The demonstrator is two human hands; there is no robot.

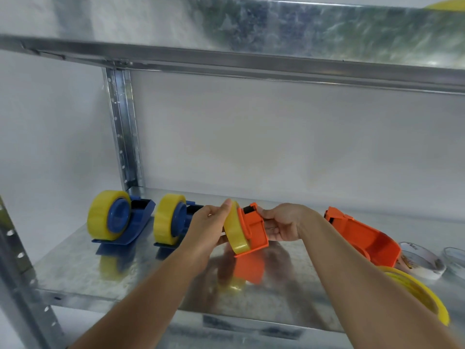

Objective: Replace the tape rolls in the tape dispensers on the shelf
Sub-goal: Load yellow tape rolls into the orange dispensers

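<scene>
At the lower right of the frame, nearest the camera, a loose yellow roll [417,295] lies flat on the shelf [125,273]. Just beyond it sit a white core [422,263] and a clear ring [456,260], likely spent rolls.

In the centre, both hands hold one orange dispenser [254,230] just above the shelf. The left hand [208,227] is closed around a yellow tape roll [235,230], thumb on its top edge, pressing it against the dispenser's side. The right hand [281,226] is clamped on the dispenser's far end, near the cutter.

The step looks like seating this roll on the hub. To do it well, the right hand should keep the body steady while the left pushes the roll on squarely, not tilted, until it sits fully home. The free end should face the cutter; whether it does cannot be told here.

Further right an empty dispenser [362,235], also orange, lies open, the next to fill. At the left, towards the back, two blue dispensers [141,217] [181,220] stand already loaded with yellow tape.
</scene>
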